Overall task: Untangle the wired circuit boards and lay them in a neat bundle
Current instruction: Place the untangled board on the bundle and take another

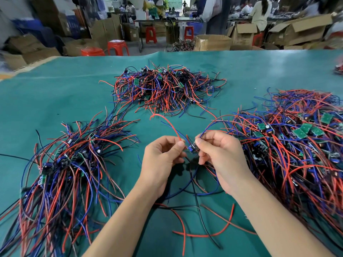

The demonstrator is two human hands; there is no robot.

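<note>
Circuit board [192,146], small with blue parts, is sitting at the centre of the view, pinched between both hands above the green mat [74,93]. Left hand [163,160] is curling its fingers, thumb and forefinger pinching a red wire [170,125] that is arcing away toward 11 o'clock. Right hand [220,158] is gripping the board's other end with thumb and fingertips, a blue wire [209,127] looping up toward 1 o'clock. Loose red, blue and black leads are trailing down toward 6 o'clock. A combed bundle [65,173] is lying at 8 o'clock, a tangled heap [165,88] at 12 o'clock, and a larger heap [297,141] with green boards showing at 3 o'clock.
</note>
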